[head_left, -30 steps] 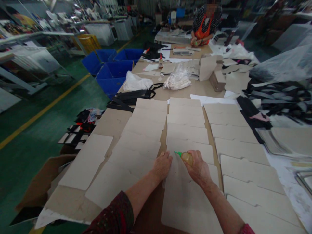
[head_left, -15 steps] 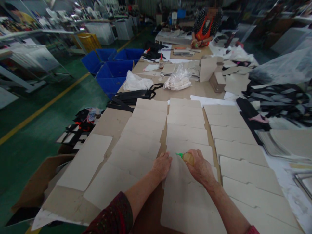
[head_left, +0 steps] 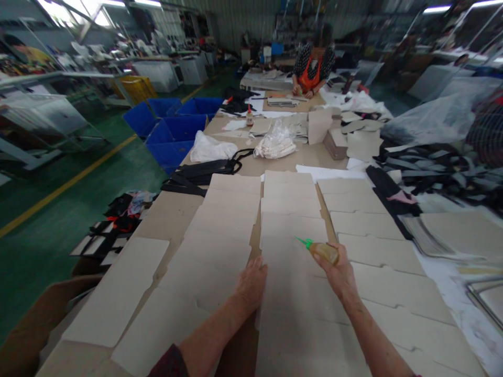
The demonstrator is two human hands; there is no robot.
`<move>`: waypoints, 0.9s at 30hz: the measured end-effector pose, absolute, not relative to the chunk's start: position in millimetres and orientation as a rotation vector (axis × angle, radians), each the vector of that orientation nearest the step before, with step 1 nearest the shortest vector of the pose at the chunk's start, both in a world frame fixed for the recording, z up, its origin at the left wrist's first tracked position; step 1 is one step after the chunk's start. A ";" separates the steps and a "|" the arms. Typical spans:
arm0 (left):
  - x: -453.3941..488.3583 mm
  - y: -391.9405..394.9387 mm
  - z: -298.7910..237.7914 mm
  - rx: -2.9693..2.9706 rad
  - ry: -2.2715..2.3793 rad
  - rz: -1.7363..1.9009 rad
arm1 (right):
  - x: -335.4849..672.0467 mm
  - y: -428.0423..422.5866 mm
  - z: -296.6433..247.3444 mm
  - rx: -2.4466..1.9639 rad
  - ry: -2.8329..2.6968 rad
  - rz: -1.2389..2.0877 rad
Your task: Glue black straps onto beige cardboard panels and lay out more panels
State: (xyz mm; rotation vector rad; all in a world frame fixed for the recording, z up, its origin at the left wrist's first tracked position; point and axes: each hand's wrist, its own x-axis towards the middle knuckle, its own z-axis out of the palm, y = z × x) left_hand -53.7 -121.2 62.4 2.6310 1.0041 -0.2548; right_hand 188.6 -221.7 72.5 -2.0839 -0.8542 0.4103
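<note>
My right hand (head_left: 341, 269) is wrapped round a squeeze bottle (head_left: 327, 252) of amber liquid with a green nozzle. The bottle is tilted, its tip pointing left over the middle row of overlapping pale cardboard sheets (head_left: 293, 230). My left hand (head_left: 251, 283) lies with its fingers flat at the gap between the middle row and the left row of sheets (head_left: 220, 230), holding nothing. Another row of overlapped sheets (head_left: 377, 254) runs along the right. A single sheet (head_left: 118, 290) rests apart at the table's left.
Black straps (head_left: 200, 173), a white plastic bag (head_left: 212, 147) and a clear bag of cord (head_left: 275, 144) lie beyond the rows. A red-capped bottle (head_left: 249, 116) stands farther back. Blue bins (head_left: 173, 137) are left of the table. A co-worker in an orange apron (head_left: 310, 76) works at the far end.
My right hand has lifted the bottle slightly away from the sheets and moved right, relative to them. The left hand stays by the gap. My view has tilted up.
</note>
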 end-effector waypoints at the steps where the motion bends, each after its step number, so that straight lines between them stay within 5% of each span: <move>1: -50.7 -116.7 63.5 2.636 1.020 -0.238 | 202.4 -222.9 73.6 -2.113 -0.814 0.390; 27: -4.0 -51.3 49.7 2.771 0.979 -0.343 | 264.4 -189.5 102.8 -2.628 -1.538 0.263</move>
